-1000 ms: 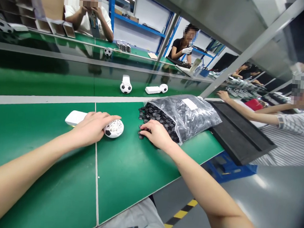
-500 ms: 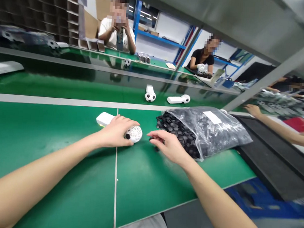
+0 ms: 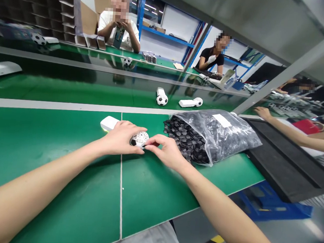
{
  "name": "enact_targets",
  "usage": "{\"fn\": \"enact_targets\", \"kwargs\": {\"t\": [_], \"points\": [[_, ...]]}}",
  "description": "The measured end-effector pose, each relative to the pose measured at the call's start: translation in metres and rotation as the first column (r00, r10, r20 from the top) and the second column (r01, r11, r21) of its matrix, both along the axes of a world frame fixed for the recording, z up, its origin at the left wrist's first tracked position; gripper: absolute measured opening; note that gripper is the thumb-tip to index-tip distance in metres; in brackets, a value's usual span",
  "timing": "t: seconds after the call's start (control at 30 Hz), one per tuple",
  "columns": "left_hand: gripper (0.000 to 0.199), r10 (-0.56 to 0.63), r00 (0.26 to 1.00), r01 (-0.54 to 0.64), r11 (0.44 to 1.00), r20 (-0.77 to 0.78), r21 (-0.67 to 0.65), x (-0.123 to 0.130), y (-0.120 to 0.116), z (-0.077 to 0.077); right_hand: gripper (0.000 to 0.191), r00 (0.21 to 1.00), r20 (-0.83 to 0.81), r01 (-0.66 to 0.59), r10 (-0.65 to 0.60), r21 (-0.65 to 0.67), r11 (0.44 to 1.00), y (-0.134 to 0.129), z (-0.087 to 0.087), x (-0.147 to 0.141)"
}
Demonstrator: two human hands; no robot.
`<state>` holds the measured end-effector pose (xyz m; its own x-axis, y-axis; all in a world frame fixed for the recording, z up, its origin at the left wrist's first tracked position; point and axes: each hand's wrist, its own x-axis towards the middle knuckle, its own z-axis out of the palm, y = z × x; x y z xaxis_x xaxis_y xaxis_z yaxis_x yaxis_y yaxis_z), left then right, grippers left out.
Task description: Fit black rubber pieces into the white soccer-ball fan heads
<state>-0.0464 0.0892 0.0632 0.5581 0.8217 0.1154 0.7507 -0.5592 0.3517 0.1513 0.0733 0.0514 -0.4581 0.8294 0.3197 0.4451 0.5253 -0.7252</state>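
My left hand (image 3: 121,136) is wrapped round a small handheld fan (image 3: 140,139) whose round white head looks like a football, with an openwork front and some black patches. Its white handle (image 3: 109,123) sticks out beyond the fingers, on the green bench. My right hand (image 3: 164,150) pinches a small black piece (image 3: 144,146) against the right side of the ball head; the fingertips partly hide it. Just right of that hand lies a clear plastic bag (image 3: 227,135), its open mouth spilling many loose black pieces (image 3: 183,135).
Beyond a pale rail run two more football-headed fans (image 3: 161,99) (image 3: 191,102) on a green belt (image 3: 97,94). A black tray (image 3: 289,163) stands at the right, with another person's arm (image 3: 291,130) above it. Two people sit at the far bench.
My right hand has moved left from beside the bag to the ball head, bringing the black piece against it. My left hand keeps its hold on the fan.
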Motion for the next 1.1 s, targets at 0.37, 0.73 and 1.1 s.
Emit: {"fn": "enact_targets", "kwargs": {"t": [0.37,0.73,1.1], "points": [[0.062,0.098,0.994,-0.096,0.995,0.058,-0.031,0.009,-0.004,0.001,0.025,0.976,-0.210,-0.029,-0.062,-0.406,0.913,0.013,-0.013,-0.004],[0.061,-0.019,0.997,0.023,0.998,0.070,-0.055,-0.004,0.007,0.000,0.016,0.986,-0.066,0.133,-0.150,-0.215,0.968,0.021,-0.005,0.010],[0.063,0.125,0.992,-0.126,0.992,0.025,0.027,0.010,-0.003,-0.012,0.012,0.774,0.533,0.249,-0.342,0.241,0.938,0.025,-0.001,0.059]]}}
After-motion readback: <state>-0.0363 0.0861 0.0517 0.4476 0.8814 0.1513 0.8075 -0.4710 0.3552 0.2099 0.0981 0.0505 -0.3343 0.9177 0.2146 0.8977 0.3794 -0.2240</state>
